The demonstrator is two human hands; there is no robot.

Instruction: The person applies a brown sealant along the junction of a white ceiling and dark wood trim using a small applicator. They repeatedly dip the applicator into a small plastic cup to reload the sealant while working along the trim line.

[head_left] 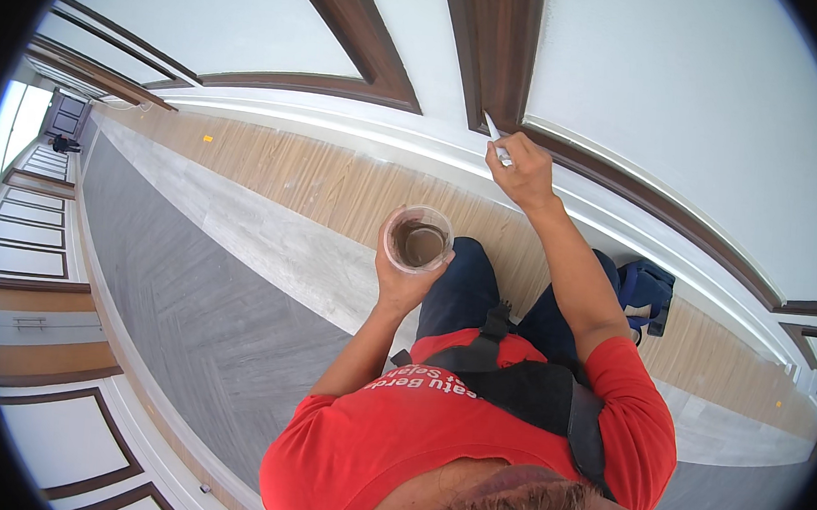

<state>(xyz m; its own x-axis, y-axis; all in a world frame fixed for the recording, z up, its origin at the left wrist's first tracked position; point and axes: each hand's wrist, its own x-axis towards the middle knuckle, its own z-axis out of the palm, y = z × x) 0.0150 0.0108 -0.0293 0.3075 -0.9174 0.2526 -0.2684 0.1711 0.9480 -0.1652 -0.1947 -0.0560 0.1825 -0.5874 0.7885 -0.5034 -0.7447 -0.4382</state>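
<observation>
My left hand [404, 283] is wrapped round a clear plastic cup [421, 220] in front of my lap. Brown paint [423, 247] lies in the bottom of the cup and smears its inner wall. Farther off and to the right, my right hand [527, 175] pinches a slim white tapered tool [492, 127]. Its narrow end points at the lower corner of a dark brown wooden moulding [507, 83] on the white wall. Whether the tip touches the wood, I cannot tell. The fingers hide part of the tool.
A dark blue bag [647, 293] sits by the white skirting, right of my knees. Wood-look flooring [338, 181] runs along the wall, beside a pale strip and grey floor [195, 233]. More brown-framed panels [65, 440] line the opposite wall at left.
</observation>
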